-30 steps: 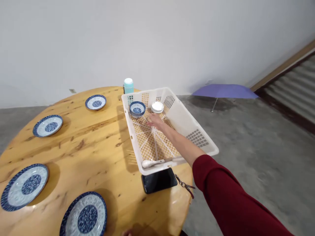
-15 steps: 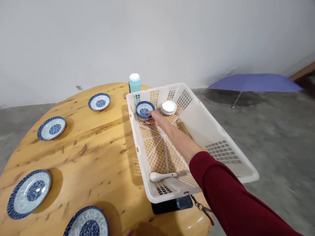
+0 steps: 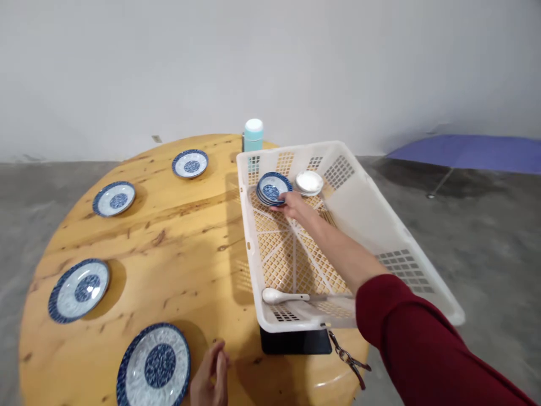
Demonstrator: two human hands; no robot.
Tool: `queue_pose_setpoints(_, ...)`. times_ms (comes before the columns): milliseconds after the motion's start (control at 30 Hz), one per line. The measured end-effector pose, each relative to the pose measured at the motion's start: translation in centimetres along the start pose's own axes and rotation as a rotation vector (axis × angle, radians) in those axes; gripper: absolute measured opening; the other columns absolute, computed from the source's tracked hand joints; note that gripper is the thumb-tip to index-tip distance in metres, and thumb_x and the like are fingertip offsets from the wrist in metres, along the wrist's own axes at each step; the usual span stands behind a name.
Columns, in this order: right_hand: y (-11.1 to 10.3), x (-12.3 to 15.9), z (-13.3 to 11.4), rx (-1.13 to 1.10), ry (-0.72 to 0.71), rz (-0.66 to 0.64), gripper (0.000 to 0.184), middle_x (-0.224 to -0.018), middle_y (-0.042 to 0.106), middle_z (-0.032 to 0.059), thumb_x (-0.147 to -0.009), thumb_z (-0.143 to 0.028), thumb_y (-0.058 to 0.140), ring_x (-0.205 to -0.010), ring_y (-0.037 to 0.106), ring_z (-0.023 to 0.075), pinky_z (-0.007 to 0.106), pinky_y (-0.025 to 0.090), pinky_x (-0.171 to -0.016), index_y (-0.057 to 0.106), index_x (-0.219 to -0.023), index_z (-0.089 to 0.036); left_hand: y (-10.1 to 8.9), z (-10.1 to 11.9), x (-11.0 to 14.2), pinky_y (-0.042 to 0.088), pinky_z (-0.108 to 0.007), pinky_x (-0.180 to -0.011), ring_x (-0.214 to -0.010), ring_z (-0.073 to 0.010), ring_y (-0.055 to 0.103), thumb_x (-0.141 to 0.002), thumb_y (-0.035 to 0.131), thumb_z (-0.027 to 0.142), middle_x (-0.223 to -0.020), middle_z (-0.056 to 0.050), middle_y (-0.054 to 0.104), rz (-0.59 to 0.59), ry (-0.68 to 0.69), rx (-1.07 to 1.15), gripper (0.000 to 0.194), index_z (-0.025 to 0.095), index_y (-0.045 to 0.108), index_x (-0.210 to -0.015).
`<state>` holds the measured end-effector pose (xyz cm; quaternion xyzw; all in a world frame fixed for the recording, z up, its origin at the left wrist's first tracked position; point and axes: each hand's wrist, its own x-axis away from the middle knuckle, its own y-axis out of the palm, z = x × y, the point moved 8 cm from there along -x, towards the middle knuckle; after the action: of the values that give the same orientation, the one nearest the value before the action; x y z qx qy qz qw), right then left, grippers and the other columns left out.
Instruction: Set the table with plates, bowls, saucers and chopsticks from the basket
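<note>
My right hand (image 3: 295, 206) reaches into the white plastic basket (image 3: 372, 214) and its fingers close on the rim of a stack of small blue patterned bowls (image 3: 273, 188) at the far end. Beside the bowls sits a stack of small white dishes (image 3: 309, 182). A white spoon (image 3: 281, 295) lies at the basket's near end. My left hand (image 3: 209, 376) rests at the near table edge, fingers loosely together, holding nothing, next to a blue patterned plate (image 3: 154, 366).
Three more blue plates (image 3: 79, 290) (image 3: 114, 198) (image 3: 190, 163) ring the round wooden table (image 3: 177, 248). A teal flask (image 3: 253, 134) stands behind the basket. A black phone (image 3: 296, 341) and keys (image 3: 349, 359) lie under the basket's near end. A purple umbrella (image 3: 469, 151) lies on the floor.
My right hand has moved forward from the basket's middle to the stack of blue bowls and gripped its rim. My left hand has come into view at the near table edge.
</note>
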<state>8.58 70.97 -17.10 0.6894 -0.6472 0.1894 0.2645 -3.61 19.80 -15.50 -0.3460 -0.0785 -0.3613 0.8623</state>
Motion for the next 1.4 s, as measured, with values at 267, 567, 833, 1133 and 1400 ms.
queue_pose_setpoints(267,-3.2,7.4,-2.1,0.008,-0.124,-0.164,0.046,-0.087,0.073,0.0036,-0.060,0.004,0.055,-0.078,0.072,0.0228,0.047,0.067,-0.069,0.059,-0.099,-0.020,-1.0,12.6,-2.1,0.056,-0.039,-0.096,-0.102,-0.0250,0.072,-0.095,0.054,0.050,-0.111,-0.013,0.075,-0.037,0.219,0.169,0.044,0.016,0.068,-0.120)
queue_pose_setpoints(567,-2.2,24.5,-1.2,0.255,-0.188,-0.500,0.031,-0.093,0.076,0.0084,-0.060,-0.016,0.078,-0.090,0.075,0.0313,0.046,0.066,-0.077,0.070,-0.089,-0.024,1.4,22.5,1.0,0.055,-0.047,-0.100,-0.130,-0.0326,0.058,-0.091,0.065,0.055,-0.159,-0.023,0.036,-0.314,0.279,0.636,0.090,0.019,0.022,-0.161)
queue_pose_setpoints(833,-3.7,34.2,8.1,0.386,-0.105,-0.563,0.036,-0.087,0.078,0.0096,-0.058,-0.036,0.084,-0.080,0.074,0.0320,0.043,0.062,-0.070,0.076,-0.090,-0.022,0.3,15.9,8.5,0.040,-0.053,-0.119,-0.139,-0.0363,0.051,-0.089,0.068,0.058,-0.154,-0.022,0.047,-0.420,0.246,0.820,0.103,0.014,0.012,-0.163)
queue_pose_setpoints(1133,-7.2,46.2,26.1,0.454,-0.046,-0.427,0.034,-0.095,0.079,0.0075,-0.060,-0.036,0.080,-0.087,0.072,0.0312,0.044,0.058,-0.081,0.073,-0.090,-0.023,-4.9,-0.6,18.1,0.042,-0.048,-0.118,-0.138,-0.0315,0.052,-0.084,0.076,0.049,-0.150,-0.017,0.053,-0.456,0.061,0.793,0.090,0.018,0.032,-0.156)
queue_pose_setpoints(1400,-4.6,58.1,40.0,0.496,0.069,-0.431,0.036,-0.092,0.078,0.0053,-0.059,-0.032,0.073,-0.094,0.072,0.0301,0.044,0.058,-0.089,0.072,-0.093,-0.022,-14.4,-14.5,25.5,0.048,-0.041,-0.111,-0.123,-0.0247,0.061,-0.088,0.071,0.043,-0.135,-0.012,0.063,-0.290,-0.016,0.699,0.064,0.019,0.050,-0.144)
